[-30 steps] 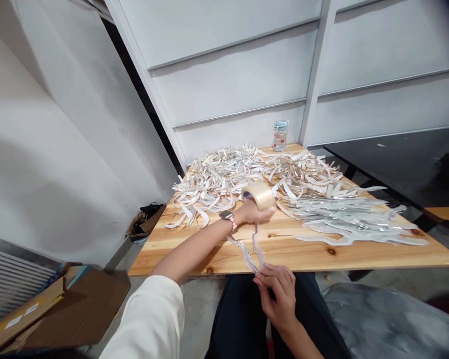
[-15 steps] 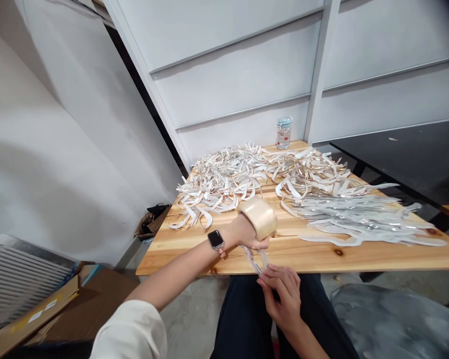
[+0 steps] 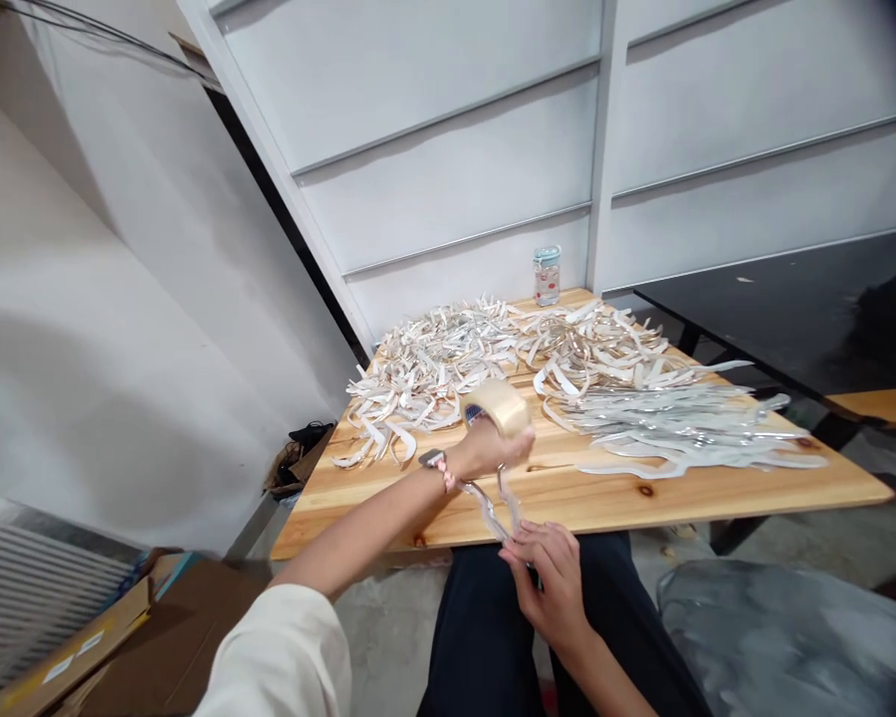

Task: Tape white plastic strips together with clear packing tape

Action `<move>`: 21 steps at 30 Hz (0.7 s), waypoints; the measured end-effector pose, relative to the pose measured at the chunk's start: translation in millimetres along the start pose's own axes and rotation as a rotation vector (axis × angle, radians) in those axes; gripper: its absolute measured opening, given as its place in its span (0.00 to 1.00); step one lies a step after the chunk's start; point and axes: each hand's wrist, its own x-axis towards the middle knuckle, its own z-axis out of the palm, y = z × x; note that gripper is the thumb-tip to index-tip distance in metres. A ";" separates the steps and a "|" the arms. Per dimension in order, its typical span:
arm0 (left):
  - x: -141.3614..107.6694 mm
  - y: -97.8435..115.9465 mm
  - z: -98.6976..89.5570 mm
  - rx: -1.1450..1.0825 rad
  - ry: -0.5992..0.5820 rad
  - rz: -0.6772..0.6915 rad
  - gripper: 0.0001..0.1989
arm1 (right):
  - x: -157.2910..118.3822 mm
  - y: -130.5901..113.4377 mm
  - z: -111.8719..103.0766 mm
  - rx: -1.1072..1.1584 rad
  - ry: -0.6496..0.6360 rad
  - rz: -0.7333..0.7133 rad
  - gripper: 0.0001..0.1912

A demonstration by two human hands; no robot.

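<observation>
My left hand (image 3: 493,445) is over the wooden table (image 3: 388,498), its fingers wrapped round a wide roll of clear yellowish tape (image 3: 514,410). At the table's front edge, my right hand (image 3: 549,578) pinches the lower ends of thin translucent strips (image 3: 491,510), which spread upward in a V below my left hand. Beyond the tape lies a heap of curved white strips (image 3: 433,358). To its right are a heap of gold-edged strips (image 3: 593,344) and a flatter pile of long silvery strips (image 3: 672,423).
A clear jar with a light blue lid (image 3: 547,277) stands at the table's back edge, by the white panelled wall (image 3: 448,169). A black table (image 3: 798,309) is at the right. Cardboard (image 3: 171,637) lies at the lower left, and a grey plastic-covered bulk (image 3: 784,637) at the lower right.
My left hand has turned at the wrist, tilting the tape roll. The strips show longer between my hands. The whole view has shifted slightly.
</observation>
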 end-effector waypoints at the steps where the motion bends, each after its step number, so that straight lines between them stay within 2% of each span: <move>1: 1.5 0.0 -0.3 -0.008 -0.022 0.013 0.12 | 0.4 -0.4 0.0 0.002 -0.005 0.003 0.05; 4: 9.5 -0.4 -6.2 -0.034 -0.038 0.028 0.13 | 1.8 -0.7 -0.3 0.007 -0.011 0.004 0.05; 7: 13.3 2.0 -16.7 -0.040 0.044 0.008 0.16 | 3.1 -0.2 -0.9 0.003 -0.014 -0.005 0.05; 9: 4.0 5.0 -20.3 -0.014 0.072 0.020 0.15 | 3.4 0.5 -0.8 0.005 -0.016 -0.010 0.05; 11: -13.8 7.2 -18.8 0.021 0.014 0.056 0.10 | 3.1 1.2 0.0 0.010 -0.009 -0.013 0.05; 12: -23.3 7.5 -16.6 0.044 -0.065 0.089 0.10 | 2.6 1.6 0.5 0.013 -0.004 -0.012 0.05; 14: -38.3 6.0 -11.4 0.079 -0.103 0.102 0.08 | 1.4 2.2 1.3 0.019 0.008 -0.007 0.05; 18: -48.2 0.0 -3.7 0.107 0.006 0.053 0.11 | 0.4 1.6 0.1 0.022 -0.002 -0.004 0.05; 21: -45.2 -0.4 0.6 0.118 0.000 0.069 0.09 | 1.1 -0.4 -0.8 0.011 -0.015 -0.005 0.04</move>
